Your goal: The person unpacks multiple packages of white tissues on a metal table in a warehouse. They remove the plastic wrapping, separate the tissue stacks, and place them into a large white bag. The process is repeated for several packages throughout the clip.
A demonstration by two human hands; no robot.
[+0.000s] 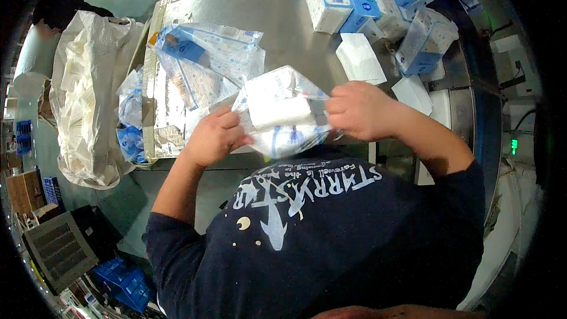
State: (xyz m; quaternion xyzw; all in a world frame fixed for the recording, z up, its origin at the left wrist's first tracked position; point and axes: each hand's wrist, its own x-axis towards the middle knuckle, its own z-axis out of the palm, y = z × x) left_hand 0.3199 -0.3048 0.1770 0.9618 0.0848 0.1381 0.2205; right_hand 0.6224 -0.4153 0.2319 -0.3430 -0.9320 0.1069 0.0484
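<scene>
Pinching opp. sides of clear bag (289, 133) w/ L grip (217, 136) & R grip (359, 111) over near edge of tabletop (248, 3), best held level & evenly taut.

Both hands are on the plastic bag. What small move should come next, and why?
Probably ease the left hand and right hand slightly wider apart: they pinch opposite sides of the clear bag, whose film looks creased around the white bundle between them. I can't tell how far its mouth is open.
</scene>
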